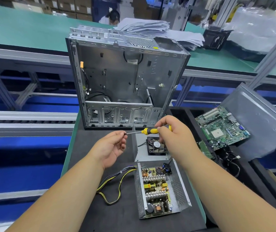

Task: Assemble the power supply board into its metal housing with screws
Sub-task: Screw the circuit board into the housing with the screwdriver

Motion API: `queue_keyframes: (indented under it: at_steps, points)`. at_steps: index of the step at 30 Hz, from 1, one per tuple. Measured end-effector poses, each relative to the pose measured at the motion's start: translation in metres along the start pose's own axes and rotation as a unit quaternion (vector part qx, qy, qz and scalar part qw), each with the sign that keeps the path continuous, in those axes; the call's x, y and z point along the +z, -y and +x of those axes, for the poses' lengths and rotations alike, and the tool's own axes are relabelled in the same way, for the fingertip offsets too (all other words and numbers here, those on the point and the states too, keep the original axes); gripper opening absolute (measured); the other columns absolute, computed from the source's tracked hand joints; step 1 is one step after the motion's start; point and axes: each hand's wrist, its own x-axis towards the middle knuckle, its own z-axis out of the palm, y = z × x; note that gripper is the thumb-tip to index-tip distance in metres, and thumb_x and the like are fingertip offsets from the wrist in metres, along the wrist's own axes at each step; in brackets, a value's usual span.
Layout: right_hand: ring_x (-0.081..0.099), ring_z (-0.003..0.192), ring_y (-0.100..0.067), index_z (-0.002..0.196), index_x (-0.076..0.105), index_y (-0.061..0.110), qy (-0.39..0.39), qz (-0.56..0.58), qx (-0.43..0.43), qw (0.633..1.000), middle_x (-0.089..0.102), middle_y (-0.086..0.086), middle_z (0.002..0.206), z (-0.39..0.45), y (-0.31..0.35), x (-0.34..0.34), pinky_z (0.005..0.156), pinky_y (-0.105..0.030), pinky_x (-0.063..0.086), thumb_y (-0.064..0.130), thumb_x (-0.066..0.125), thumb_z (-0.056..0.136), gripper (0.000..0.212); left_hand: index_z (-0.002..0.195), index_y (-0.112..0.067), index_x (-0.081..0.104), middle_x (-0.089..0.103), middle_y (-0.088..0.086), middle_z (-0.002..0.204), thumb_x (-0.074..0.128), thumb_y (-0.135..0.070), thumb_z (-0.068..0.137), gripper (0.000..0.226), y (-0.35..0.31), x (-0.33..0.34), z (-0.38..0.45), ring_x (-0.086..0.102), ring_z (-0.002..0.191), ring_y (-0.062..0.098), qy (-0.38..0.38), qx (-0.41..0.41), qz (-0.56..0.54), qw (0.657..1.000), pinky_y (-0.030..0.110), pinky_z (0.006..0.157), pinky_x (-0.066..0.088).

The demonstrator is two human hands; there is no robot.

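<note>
The power supply board [155, 188] lies inside its open metal housing [180, 190] on the black mat, near me. Black and yellow cables [115, 180] trail out of its left side. Above the mat, my right hand [172, 131] grips the yellow and black handle of a screwdriver [149, 130] held level, shaft pointing left. My left hand [113, 146] pinches at the shaft's tip; a screw between the fingers cannot be made out. Behind the housing lies its metal cover [142, 153] with a black fan [157, 146] on it.
An open computer case [125, 77] stands upright at the far edge of the mat. At the right, a green motherboard [222, 126] rests on a black foam tray beside a grey side panel [258, 121]. A roller conveyor runs at the left. Papers and a person sit beyond.
</note>
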Motion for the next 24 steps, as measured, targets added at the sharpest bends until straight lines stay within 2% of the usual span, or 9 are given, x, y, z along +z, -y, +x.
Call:
queue_keyframes:
  at_steps: [3, 6, 10, 13, 15, 17, 20, 24]
  points:
    - [0.051, 0.058, -0.016, 0.083, 0.061, 0.033, 0.004, -0.008, -0.010, 1.000, 0.062, -0.005, 0.068, -0.003, -0.002, -0.007, 0.053, -0.037, 0.044, 0.032, 0.047, 0.075, 0.016, 0.093, -0.008, 0.064, 0.066, 0.000, 0.071, 0.056, -0.006, 0.096, 0.009, 0.001, 0.008, -0.006, 0.058, 0.059, 0.006, -0.007, 0.010, 0.019, 1.000, 0.017, 0.054, 0.050]
    - [0.046, 0.051, -0.010, 0.084, 0.059, 0.035, 0.014, -0.015, -0.024, 0.999, 0.060, -0.002, 0.065, -0.008, -0.007, -0.021, 0.049, -0.029, 0.041, 0.030, 0.046, 0.076, 0.016, 0.093, -0.008, 0.064, 0.066, -0.001, 0.071, 0.055, -0.005, 0.096, 0.010, 0.007, 0.021, -0.014, 0.057, 0.060, 0.005, -0.010, 0.017, 0.062, 0.998, 0.015, 0.055, 0.050]
    - [0.037, 0.043, -0.006, 0.084, 0.057, 0.032, 0.006, 0.000, -0.026, 1.000, 0.048, 0.012, 0.053, -0.021, -0.020, -0.049, 0.039, -0.018, 0.030, 0.019, 0.049, 0.081, 0.015, 0.092, -0.009, 0.065, 0.065, -0.002, 0.073, 0.055, -0.005, 0.096, 0.011, 0.020, 0.046, -0.027, 0.057, 0.062, 0.004, -0.004, 0.033, 0.144, 0.989, 0.015, 0.058, 0.050]
    - [0.041, 0.046, -0.009, 0.083, 0.058, 0.027, -0.016, 0.042, -0.002, 0.999, 0.054, 0.009, 0.056, -0.034, -0.030, -0.075, 0.042, -0.020, 0.033, 0.015, 0.053, 0.085, 0.013, 0.087, -0.010, 0.067, 0.066, -0.003, 0.072, 0.055, -0.005, 0.097, 0.016, 0.033, 0.070, -0.038, 0.058, 0.060, 0.003, 0.003, 0.068, 0.198, 0.978, 0.015, 0.058, 0.050]
    - [0.047, 0.051, -0.014, 0.086, 0.060, 0.022, -0.019, 0.069, 0.025, 0.997, 0.060, -0.001, 0.064, -0.042, -0.036, -0.094, 0.049, -0.025, 0.038, 0.016, 0.054, 0.087, 0.008, 0.085, -0.010, 0.068, 0.067, -0.003, 0.072, 0.055, -0.004, 0.097, 0.018, 0.043, 0.087, -0.048, 0.058, 0.060, 0.003, 0.005, 0.098, 0.221, 0.970, 0.014, 0.057, 0.050]
    - [0.050, 0.048, -0.010, 0.087, 0.061, 0.016, -0.017, 0.098, 0.035, 0.994, 0.063, -0.005, 0.064, -0.051, -0.045, -0.111, 0.047, -0.021, 0.042, 0.017, 0.055, 0.090, 0.006, 0.087, -0.009, 0.068, 0.068, -0.003, 0.072, 0.056, -0.004, 0.096, 0.016, 0.055, 0.101, -0.059, 0.059, 0.062, 0.003, 0.000, 0.121, 0.236, 0.964, 0.013, 0.057, 0.049]
    - [0.050, 0.044, -0.009, 0.085, 0.060, 0.014, -0.016, 0.145, 0.035, 0.989, 0.062, -0.004, 0.059, -0.069, -0.060, -0.134, 0.042, -0.016, 0.039, 0.018, 0.058, 0.093, 0.010, 0.090, -0.008, 0.067, 0.069, -0.002, 0.073, 0.056, -0.003, 0.096, 0.014, 0.076, 0.120, -0.078, 0.060, 0.064, 0.004, -0.005, 0.147, 0.250, 0.957, 0.014, 0.062, 0.052]
    - [0.050, 0.045, -0.009, 0.083, 0.060, 0.014, -0.024, 0.171, 0.025, 0.985, 0.062, 0.000, 0.055, -0.097, -0.082, -0.156, 0.044, -0.016, 0.041, 0.017, 0.057, 0.091, 0.009, 0.088, -0.010, 0.064, 0.065, 0.000, 0.076, 0.053, -0.001, 0.097, 0.017, 0.105, 0.142, -0.109, 0.057, 0.068, 0.009, -0.008, 0.175, 0.279, 0.944, 0.019, 0.070, 0.047]
